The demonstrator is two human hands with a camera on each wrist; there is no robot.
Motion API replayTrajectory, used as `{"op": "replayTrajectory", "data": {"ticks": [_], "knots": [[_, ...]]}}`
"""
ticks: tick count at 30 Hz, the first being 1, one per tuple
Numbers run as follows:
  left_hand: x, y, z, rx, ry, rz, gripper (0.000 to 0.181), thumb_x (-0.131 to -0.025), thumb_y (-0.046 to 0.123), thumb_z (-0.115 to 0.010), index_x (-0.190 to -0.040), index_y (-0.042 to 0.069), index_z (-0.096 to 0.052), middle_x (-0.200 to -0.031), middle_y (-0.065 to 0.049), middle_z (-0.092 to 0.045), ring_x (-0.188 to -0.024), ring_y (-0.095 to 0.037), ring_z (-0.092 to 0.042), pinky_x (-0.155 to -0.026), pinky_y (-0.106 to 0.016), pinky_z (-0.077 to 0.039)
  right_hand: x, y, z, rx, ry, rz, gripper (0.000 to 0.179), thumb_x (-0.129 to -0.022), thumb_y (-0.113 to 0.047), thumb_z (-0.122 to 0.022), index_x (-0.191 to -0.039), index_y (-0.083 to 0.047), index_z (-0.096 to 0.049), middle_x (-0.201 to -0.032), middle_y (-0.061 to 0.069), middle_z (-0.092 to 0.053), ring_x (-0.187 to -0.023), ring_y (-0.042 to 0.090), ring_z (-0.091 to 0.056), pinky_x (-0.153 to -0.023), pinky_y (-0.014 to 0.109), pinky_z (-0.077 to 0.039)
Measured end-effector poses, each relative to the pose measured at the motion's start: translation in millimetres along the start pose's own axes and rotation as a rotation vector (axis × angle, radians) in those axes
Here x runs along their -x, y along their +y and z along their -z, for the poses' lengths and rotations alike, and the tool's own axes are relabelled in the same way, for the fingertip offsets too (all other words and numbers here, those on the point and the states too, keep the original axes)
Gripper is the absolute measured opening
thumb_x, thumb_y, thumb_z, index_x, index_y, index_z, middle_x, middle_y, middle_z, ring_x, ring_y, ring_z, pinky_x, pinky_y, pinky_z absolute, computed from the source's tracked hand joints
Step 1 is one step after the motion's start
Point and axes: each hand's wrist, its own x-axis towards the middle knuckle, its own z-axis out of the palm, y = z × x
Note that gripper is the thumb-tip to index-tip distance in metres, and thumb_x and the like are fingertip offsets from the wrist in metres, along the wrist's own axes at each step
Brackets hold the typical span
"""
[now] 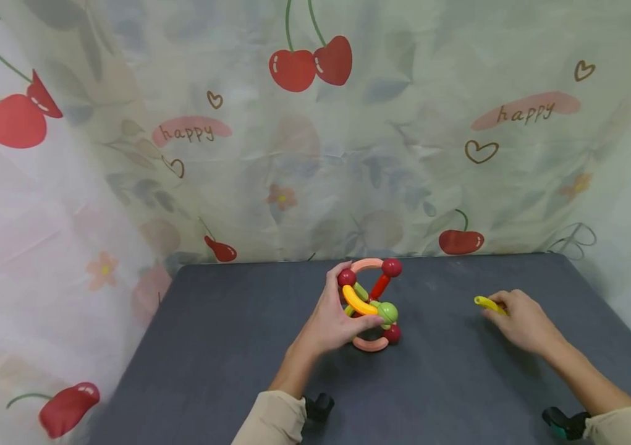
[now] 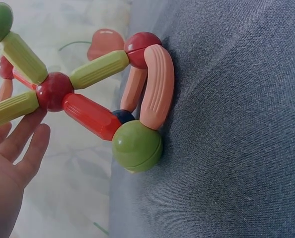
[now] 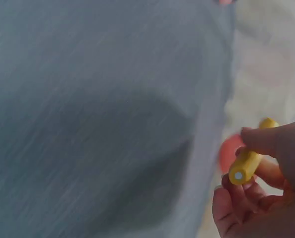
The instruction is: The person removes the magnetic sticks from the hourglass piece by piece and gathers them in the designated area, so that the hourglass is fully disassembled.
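Observation:
On the dark table stands a structure of magnetic balls and rods [image 1: 360, 301], with red and green balls joined by straight and curved rods in yellow-green, red, pink and orange. My left hand [image 1: 337, 315] grips it from the left side, thumb near a green ball [image 1: 387, 313]. In the left wrist view, a red ball [image 2: 55, 92] joins several rods, and a green ball [image 2: 137, 146] sits low beside a curved pink rod [image 2: 158, 87]. Off to the right, my right hand [image 1: 526, 321] pinches a yellow rod [image 3: 248, 164] above the table, apart from the structure.
The dark cloth-covered table [image 1: 226, 346] ends at a hanging curtain [image 1: 304, 142] printed with cherries and hearts. A thin looped cord [image 1: 573, 240] lies at the back right corner. Black straps [image 1: 321, 408] sit on both wrists.

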Motion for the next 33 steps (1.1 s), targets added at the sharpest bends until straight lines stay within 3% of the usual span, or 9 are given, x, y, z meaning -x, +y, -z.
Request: {"op": "replayTrajectory", "data": {"ticks": [4, 9, 16, 19, 23, 25, 29, 33], "knots": [[0.6, 1.2, 2.0, -0.006, 0.006, 0.01, 0.106, -0.081, 0.045, -0.086, -0.158, 0.03, -0.015, -0.143, 0.001, -0.044, -0.122, -0.01, -0.056, -0.115, -0.044, -0.044, 8.8, 35.9, 6.4, 0.03, -0.028, -0.05, 0.034, -0.091, -0.017, -0.075, -0.109, 0.011, -0.067, -0.091, 0.017, -0.069, -0.073, 0.017, -0.057, -0.061, 0.031, -0.045], [0.2, 1.9, 3.1, -0.003, 0.001, 0.0, 0.105, -0.081, 0.043, -0.085, -0.158, 0.03, -0.014, -0.143, 0.0, -0.044, -0.122, -0.012, -0.057, -0.115, -0.046, -0.044, 17.6, 63.4, 17.0, 0.042, -0.078, -0.143, 0.038, -0.09, -0.026, -0.078, -0.102, 0.008, -0.066, -0.087, 0.014, -0.069, -0.071, 0.015, -0.058, -0.061, 0.032, -0.047], [0.9, 1.0, 3.2, -0.049, 0.007, -0.004, 0.106, -0.081, 0.048, -0.084, -0.158, 0.028, -0.014, -0.142, 0.0, -0.044, -0.124, -0.013, -0.053, -0.114, -0.046, -0.044, 25.1, 83.6, 18.6, 0.057, -0.117, -0.2, 0.04, -0.089, -0.03, -0.078, -0.1, 0.007, -0.067, -0.087, 0.014, -0.07, -0.073, 0.018, -0.061, -0.063, 0.037, -0.05], [1.2, 0.1, 3.1, -0.044, 0.004, -0.003, 0.106, -0.081, 0.049, -0.084, -0.158, 0.027, -0.014, -0.144, 0.0, -0.043, -0.124, -0.013, -0.054, -0.114, -0.045, -0.044, 24.6, 83.2, 17.9, 0.061, -0.114, -0.2, 0.045, -0.091, -0.032, -0.076, -0.104, 0.01, -0.067, -0.09, 0.018, -0.071, -0.077, 0.026, -0.065, -0.066, 0.043, -0.053], [1.1, 0.0, 3.0, -0.026, -0.005, -0.003, 0.106, -0.081, 0.048, -0.084, -0.159, 0.027, -0.014, -0.143, 0.0, -0.044, -0.123, -0.011, -0.055, -0.114, -0.044, -0.045, 19.3, 59.8, 27.1, 0.056, -0.078, -0.17, 0.051, -0.096, -0.035, -0.07, -0.112, 0.014, -0.065, -0.098, 0.027, -0.071, -0.086, 0.038, -0.067, -0.071, 0.05, -0.055], [0.9, 0.1, 3.1, -0.02, -0.006, -0.007, 0.106, -0.081, 0.048, -0.084, -0.158, 0.028, -0.014, -0.142, 0.0, -0.044, -0.121, -0.011, -0.056, -0.113, -0.043, -0.045, 14.3, 36.7, 32.0, 0.02, -0.056, -0.136, 0.051, -0.099, -0.036, -0.067, -0.117, 0.012, -0.064, -0.102, 0.026, -0.071, -0.088, 0.035, -0.068, -0.071, 0.047, -0.055], [0.6, -0.5, 2.8, -0.005, -0.008, -0.016, 0.104, -0.081, 0.046, -0.084, -0.157, 0.029, -0.015, -0.141, 0.0, -0.046, -0.119, -0.011, -0.059, -0.112, -0.042, -0.047, -0.5, -23.9, 31.8, -0.155, -0.052, -0.085, 0.055, -0.102, -0.045, -0.06, -0.136, -0.002, -0.056, -0.116, 0.016, -0.066, -0.091, 0.015, -0.065, -0.07, 0.033, -0.052], [0.3, -0.4, 2.0, 0.021, -0.011, -0.026, 0.102, -0.081, 0.046, -0.084, -0.156, 0.029, -0.016, -0.144, 0.0, -0.046, -0.124, -0.012, -0.059, -0.113, -0.041, -0.047, -23.6, -83.7, 21.1, -0.341, -0.087, -0.023, 0.066, -0.101, -0.049, -0.06, -0.151, -0.011, -0.04, -0.134, 0.015, -0.057, -0.102, 0.017, -0.065, -0.077, 0.032, -0.052]]}}
